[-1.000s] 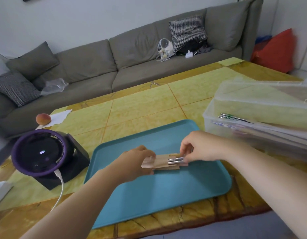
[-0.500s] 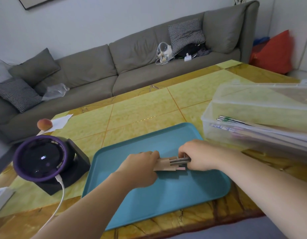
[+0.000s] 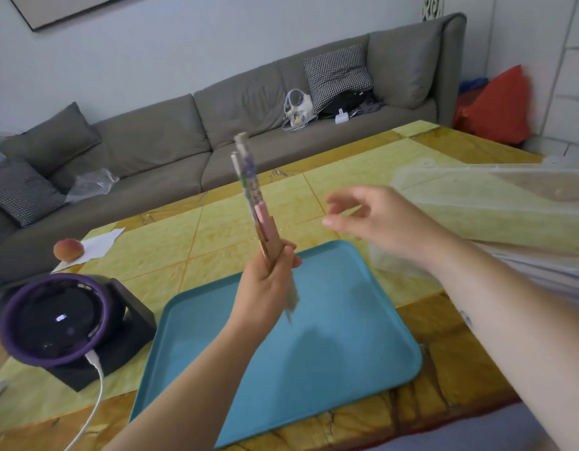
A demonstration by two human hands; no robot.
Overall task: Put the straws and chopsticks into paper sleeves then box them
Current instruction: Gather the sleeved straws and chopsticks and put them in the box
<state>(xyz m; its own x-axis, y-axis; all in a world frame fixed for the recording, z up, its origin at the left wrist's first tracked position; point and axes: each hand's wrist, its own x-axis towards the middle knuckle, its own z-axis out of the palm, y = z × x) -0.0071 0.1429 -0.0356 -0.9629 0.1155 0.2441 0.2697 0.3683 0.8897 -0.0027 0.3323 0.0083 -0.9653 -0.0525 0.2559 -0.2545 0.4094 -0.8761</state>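
My left hand (image 3: 265, 281) is raised above the teal tray (image 3: 314, 362) and is shut on a brown paper sleeve (image 3: 271, 237). A pair of chopsticks (image 3: 247, 170) with a purple and green pattern sticks up out of the sleeve, tilted slightly left. My right hand (image 3: 376, 219) hovers to the right of the sleeve with fingers apart, holding nothing. The clear plastic box (image 3: 477, 203) stands at the right, partly behind my right arm; its contents are blurred.
A purple-rimmed round device (image 3: 53, 317) on a black base with a white cable sits at the left. A peach (image 3: 68, 249) lies on white paper (image 3: 96, 245) further back. A grey sofa runs behind the yellow tiled table (image 3: 236, 222).
Both hands were on the sleeve and chopsticks flat on the tray. The left hand has since lifted the sleeved chopsticks upright, and the right hand has let go and moved right.
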